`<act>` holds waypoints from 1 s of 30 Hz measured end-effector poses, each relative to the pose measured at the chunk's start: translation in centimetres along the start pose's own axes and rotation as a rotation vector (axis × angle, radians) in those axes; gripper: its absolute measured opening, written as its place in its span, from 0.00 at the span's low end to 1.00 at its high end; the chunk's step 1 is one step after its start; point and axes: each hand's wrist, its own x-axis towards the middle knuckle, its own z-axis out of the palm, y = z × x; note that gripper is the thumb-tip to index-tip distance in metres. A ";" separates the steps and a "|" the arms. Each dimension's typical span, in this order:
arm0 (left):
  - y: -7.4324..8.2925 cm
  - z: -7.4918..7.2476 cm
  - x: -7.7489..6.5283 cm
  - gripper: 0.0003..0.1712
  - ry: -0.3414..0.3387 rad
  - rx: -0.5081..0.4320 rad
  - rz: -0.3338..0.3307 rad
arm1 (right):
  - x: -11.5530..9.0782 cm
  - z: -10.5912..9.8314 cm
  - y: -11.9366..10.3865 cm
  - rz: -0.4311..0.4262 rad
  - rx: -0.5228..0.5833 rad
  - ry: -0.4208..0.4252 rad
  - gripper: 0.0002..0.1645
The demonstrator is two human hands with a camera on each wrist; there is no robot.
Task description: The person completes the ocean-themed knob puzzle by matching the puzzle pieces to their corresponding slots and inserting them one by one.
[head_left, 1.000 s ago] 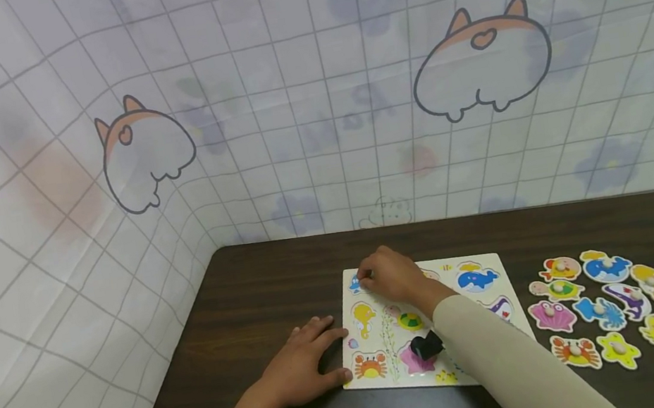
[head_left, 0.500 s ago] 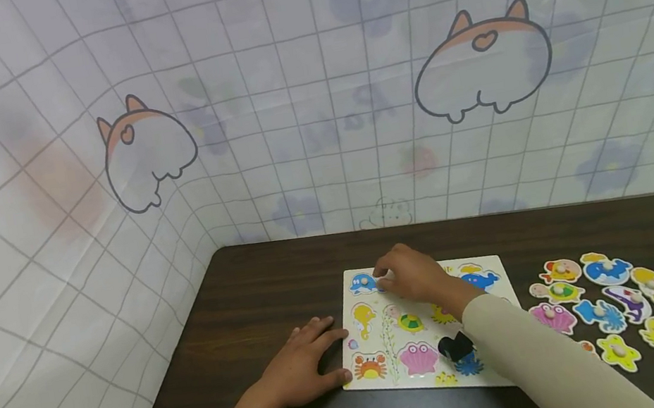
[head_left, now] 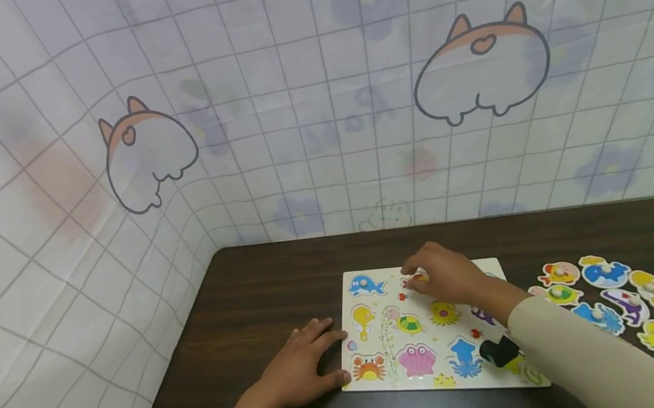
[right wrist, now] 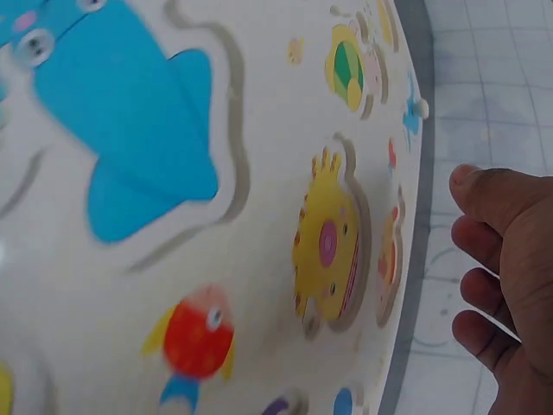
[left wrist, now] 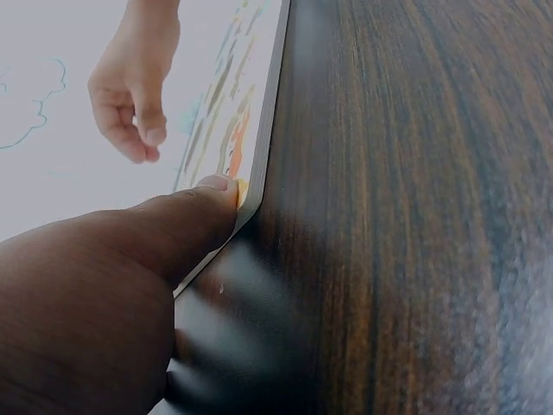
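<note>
While the left hand [head_left: 299,372] lies flat, steadying the puzzle board [head_left: 385,327] on the desk [head_left: 262,278], the right hand [head_left: 444,274] hovers loosely curled, empty. Pieces [head_left: 609,305] look light, stiff; grip their knobs.

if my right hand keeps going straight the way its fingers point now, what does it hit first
Probably the blue whale piece seated in the top left corner of the puzzle board. The right hand points left along the board's far row; its height above the board is unclear.
</note>
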 end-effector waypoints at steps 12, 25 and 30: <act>0.1 -0.3 -0.2 0.40 -0.004 -0.015 -0.001 | -2.6 -1.2 2.8 0.059 0.035 0.017 0.16; 0.1 -0.4 -0.3 0.40 -0.006 -0.020 0.012 | -5.6 -3.3 6.0 0.076 0.041 0.095 0.19; 0.0 -0.2 -0.2 0.40 -0.006 -0.015 0.008 | -6.5 -3.9 6.9 0.108 0.058 0.089 0.21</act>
